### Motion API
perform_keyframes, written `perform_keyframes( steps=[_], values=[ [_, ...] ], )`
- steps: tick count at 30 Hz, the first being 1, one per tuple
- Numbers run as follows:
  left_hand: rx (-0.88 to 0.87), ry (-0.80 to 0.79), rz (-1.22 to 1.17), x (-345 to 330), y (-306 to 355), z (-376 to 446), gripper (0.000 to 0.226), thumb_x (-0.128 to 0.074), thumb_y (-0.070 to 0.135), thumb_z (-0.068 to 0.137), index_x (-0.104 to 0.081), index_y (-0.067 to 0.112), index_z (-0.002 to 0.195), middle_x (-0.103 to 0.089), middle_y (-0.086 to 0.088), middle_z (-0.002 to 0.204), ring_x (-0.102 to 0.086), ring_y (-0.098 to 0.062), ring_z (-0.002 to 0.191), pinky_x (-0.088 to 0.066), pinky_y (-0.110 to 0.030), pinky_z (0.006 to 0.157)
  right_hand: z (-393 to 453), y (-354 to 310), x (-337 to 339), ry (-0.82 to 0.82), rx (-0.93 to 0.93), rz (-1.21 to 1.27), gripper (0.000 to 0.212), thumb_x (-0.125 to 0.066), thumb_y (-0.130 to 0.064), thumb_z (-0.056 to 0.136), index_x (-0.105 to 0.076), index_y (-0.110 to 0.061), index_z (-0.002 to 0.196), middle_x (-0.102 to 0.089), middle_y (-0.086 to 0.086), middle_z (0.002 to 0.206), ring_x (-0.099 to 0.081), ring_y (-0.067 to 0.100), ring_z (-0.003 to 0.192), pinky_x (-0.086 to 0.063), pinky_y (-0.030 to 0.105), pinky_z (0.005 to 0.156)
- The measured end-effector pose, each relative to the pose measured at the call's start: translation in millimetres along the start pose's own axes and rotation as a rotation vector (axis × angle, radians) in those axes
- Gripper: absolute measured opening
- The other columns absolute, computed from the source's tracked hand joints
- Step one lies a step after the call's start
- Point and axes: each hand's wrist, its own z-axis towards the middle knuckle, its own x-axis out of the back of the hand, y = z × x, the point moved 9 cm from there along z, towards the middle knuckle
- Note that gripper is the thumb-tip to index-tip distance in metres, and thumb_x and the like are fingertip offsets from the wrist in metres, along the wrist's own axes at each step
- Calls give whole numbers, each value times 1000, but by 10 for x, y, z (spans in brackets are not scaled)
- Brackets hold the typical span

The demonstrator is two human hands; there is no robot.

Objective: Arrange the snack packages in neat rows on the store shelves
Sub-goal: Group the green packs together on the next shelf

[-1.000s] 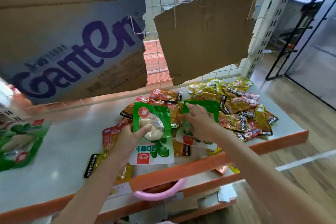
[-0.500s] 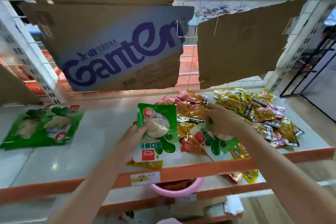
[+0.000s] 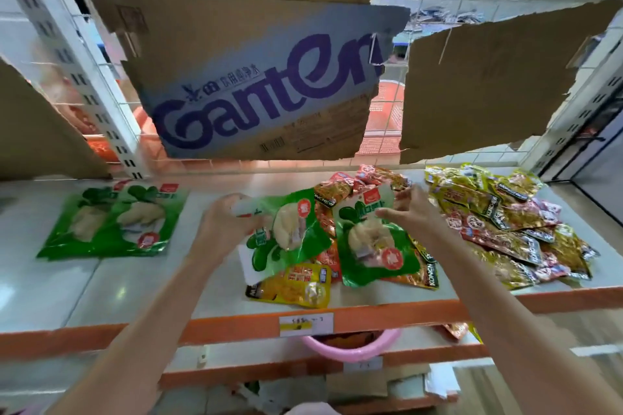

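**Sorting the green packs out of the pile, one in each hand**

So both hands are busy here. The left hand (image 3: 226, 226) grips a green snack pack (image 3: 286, 236) by its upper left corner, fingers curled round the edge, and the pack hangs tilted over the heap. The right hand (image 3: 409, 212) pinches a second green pack (image 3: 374, 246) by its top edge, thumb in front and fingers behind. Both packs are lifted over the mixed pile (image 3: 499, 222) of red and gold snack bags that covers the middle and right part of the shelf (image 3: 135, 283). A yellow pack (image 3: 290, 290) lies flat just under them near the front lip.

Over on the left of the same shelf there are already two green packs (image 3: 114, 222) laid flat, overlapping side by side, well apart from the pile. My guess is that's the row being started, and these two belong beside it.

How I'd do it: get both packs the same way up first (logo at the same end as the ones already down), carry them left clear of the heap so nothing gets dragged along, and lay them flat with edges lined up to the shelf front. The packs look slippery and floppy, so setting them down one at a time probably beats dropping both together.
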Motion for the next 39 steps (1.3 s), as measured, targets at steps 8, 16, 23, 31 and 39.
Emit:
perform_keyframes(
  steps=[8, 16, 23, 31, 39],
  values=[
    [61, 54, -242, 291, -132, 133, 17, -66, 20, 85, -66, 4, 79, -67, -6, 73, -60, -10, 60, -48, -14, 55, -117, -434, -64, -115, 18, 409, 8, -67, -11, 81, -70, -5, 87, -71, 16, 82, -65, 25, 65, -51, 35, 66],
    [204, -245, -393, 8, -236, 130, 32, -57, 16, 91, -62, -15, 98, -69, -21, 88, -65, -28, 82, -52, -33, 78, -401, -942, -978, -456, -36, 636, 17, -53, -18, 92, -62, -17, 106, -69, 10, 104, -65, 27, 90, -51, 39, 82],
    [371, -242, -1116, 233, -545, 3, 52, -52, 47, 89, -64, 4, 116, -63, -19, 118, -62, -32, 104, -46, -44, 97, -402, -951, -1502, -244, -98, 663, 19, -49, -21, 96, -55, -6, 106, -63, 18, 109, -61, 26, 90, -49, 40, 81],
    [222, -143, -815, 690, -795, -283, 52, -62, -9, 70, -54, 16, 115, -72, -9, 97, -70, -21, 85, -58, -31, 67, -595, -1275, -2331, -480, -96, 526, 45, -73, -29, 79, -46, -10, 110, -61, 10, 113, -60, 25, 102, -47, 46, 94],
    [240, 197, -580, 1813, -1455, -296, 63, -83, 7, 55, -60, 3, 114, -71, -14, 100, -68, -28, 92, -55, -32, 75, -671, -1602, -2857, -478, -15, 467, 43, -76, -9, 73, -46, -20, 101, -62, 4, 105, -61, 18, 94, -53, 35, 80]
  ],
)
